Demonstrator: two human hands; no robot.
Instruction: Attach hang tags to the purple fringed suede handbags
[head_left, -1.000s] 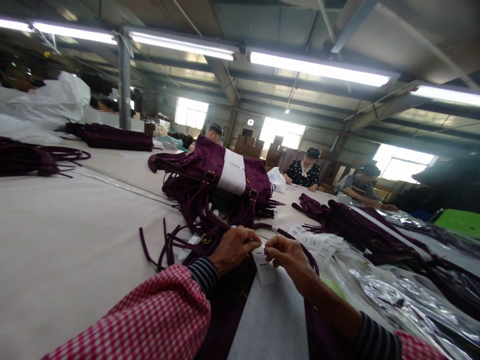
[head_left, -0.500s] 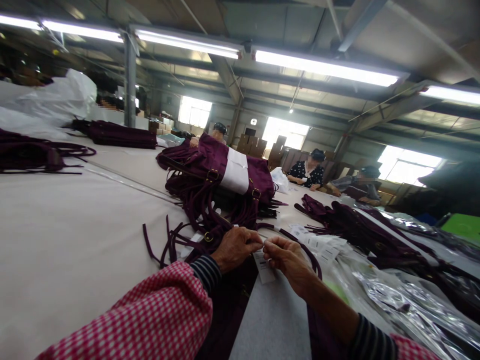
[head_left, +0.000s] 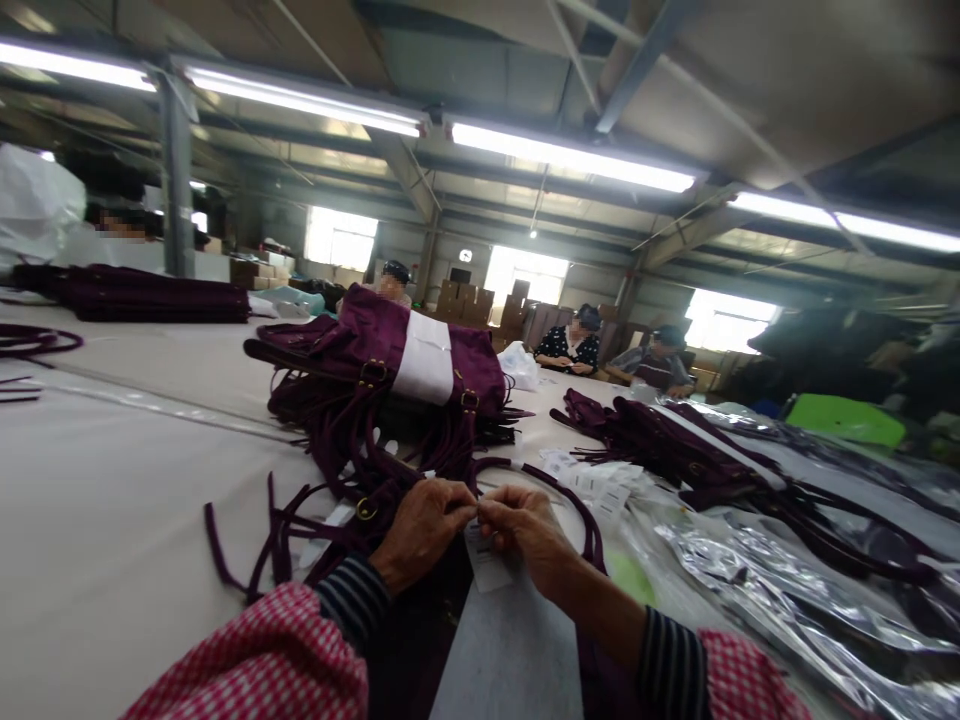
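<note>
A person's right hand (head_left: 529,525) holds a white printed tag (head_left: 491,572) between narrowed fingers, above a grey-white sheet (head_left: 510,655) on a dark purple bag (head_left: 411,635). The left hand (head_left: 424,530), fingers pinched, meets it; what they grip cannot be told. Beyond, on the counter (head_left: 135,490), lies a banded purple fringed bag (head_left: 360,335).

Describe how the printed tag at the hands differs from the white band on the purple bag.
The printed tag is smaller than the white band. The tag shows dark print; the band, none discernible. The right hand partly covers the tag, while the band lies across the purple bag. Both are white.
</note>
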